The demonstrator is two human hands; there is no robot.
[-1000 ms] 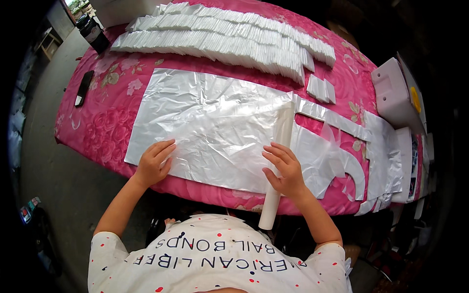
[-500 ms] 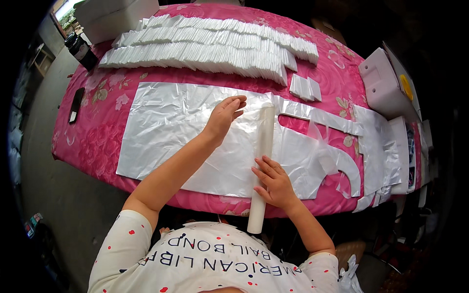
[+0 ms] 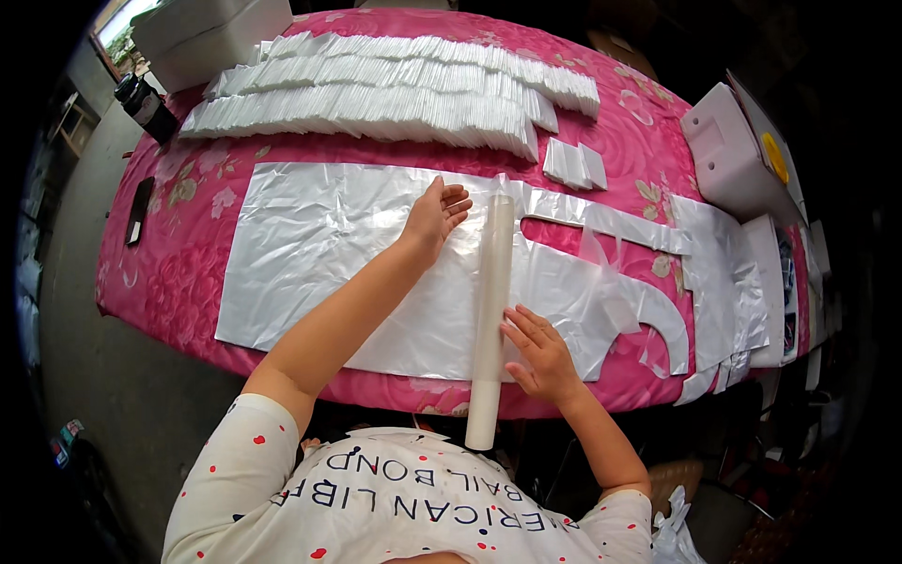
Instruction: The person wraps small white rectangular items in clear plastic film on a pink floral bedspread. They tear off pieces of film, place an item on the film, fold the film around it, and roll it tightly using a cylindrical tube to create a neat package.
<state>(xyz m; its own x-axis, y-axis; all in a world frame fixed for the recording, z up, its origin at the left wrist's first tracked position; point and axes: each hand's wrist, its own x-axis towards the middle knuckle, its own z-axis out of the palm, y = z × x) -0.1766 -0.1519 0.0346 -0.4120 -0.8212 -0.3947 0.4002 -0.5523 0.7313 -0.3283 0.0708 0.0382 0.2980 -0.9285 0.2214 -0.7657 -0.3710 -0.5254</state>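
A flat sheet of shiny whitish plastic film (image 3: pixel 329 254) lies on the table; its right part is cut like an apron, with a strap and a curved cut-out. Across it, far to near, rests a pale smooth tube (image 3: pixel 492 291), its near end jutting past the table edge. My left hand (image 3: pixel 440 218) hovers over the film left of the tube's far end, fingers extended, holding nothing. Just right of the tube is my right hand (image 3: pixel 543 355), fingers spread and fingertips close to its side; whether they touch it I cannot tell.
Long rows of folded white packets (image 3: pixel 366 108) line the far side, with a small separate pile (image 3: pixel 573 165) near their right end. More plastic film (image 3: pixel 719 282) and a white foam box (image 3: pixel 738 155) are at right. A dark bottle (image 3: pixel 146 108) and a phone (image 3: pixel 140 211) are at left.
My right hand has slid off the top of the tube to its right side. My left hand has come a little nearer the tube, its fingers more spread. The whole view has shifted slightly.
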